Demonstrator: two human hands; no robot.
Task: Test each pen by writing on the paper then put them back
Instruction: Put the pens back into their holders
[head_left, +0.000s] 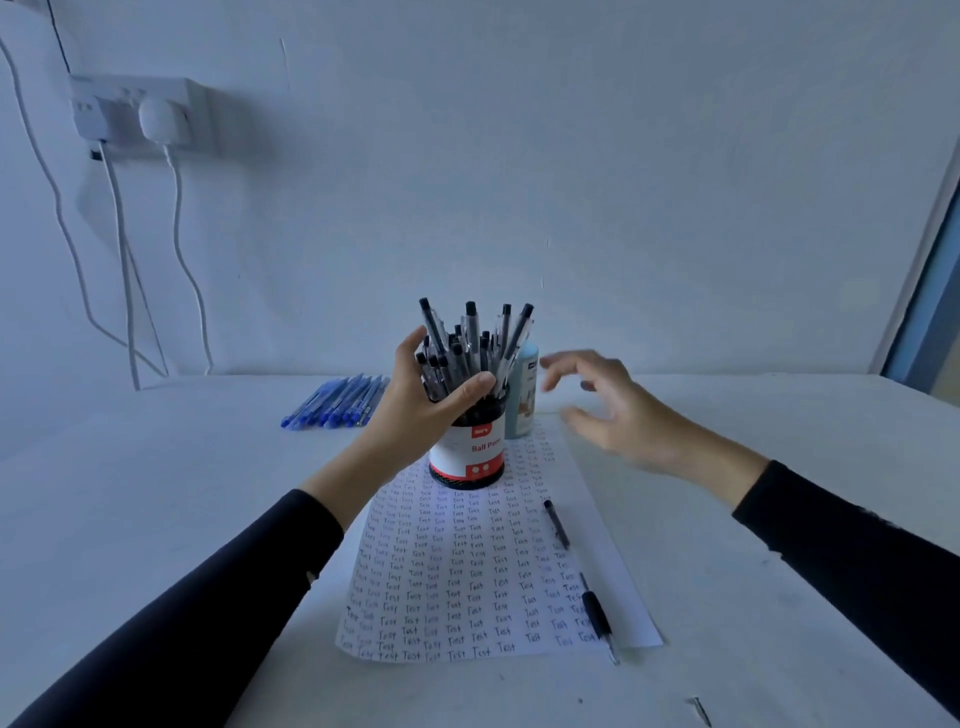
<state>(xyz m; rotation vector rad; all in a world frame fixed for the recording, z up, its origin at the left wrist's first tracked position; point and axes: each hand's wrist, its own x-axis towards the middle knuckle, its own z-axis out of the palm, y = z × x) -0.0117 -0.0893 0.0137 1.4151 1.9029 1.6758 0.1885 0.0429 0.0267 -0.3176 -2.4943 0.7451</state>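
Head view: one pen holder (467, 457) stands at 12 o'clock on the paper (467, 577); left hand (421, 400) clasps its bundled black pens (470, 335); right hand (608, 410) hovers at 2 o'clock, fingers spread, empty. Two loose pens (557, 525) lie at 3 and 5 o'clock.

Dim bluish light, soft shadows, right hand (613, 410) motion-blurred, edges wide-angle warped

The pen cup (466, 457) says "Ball Pens". The paper (467, 571) says "Test" over and over.
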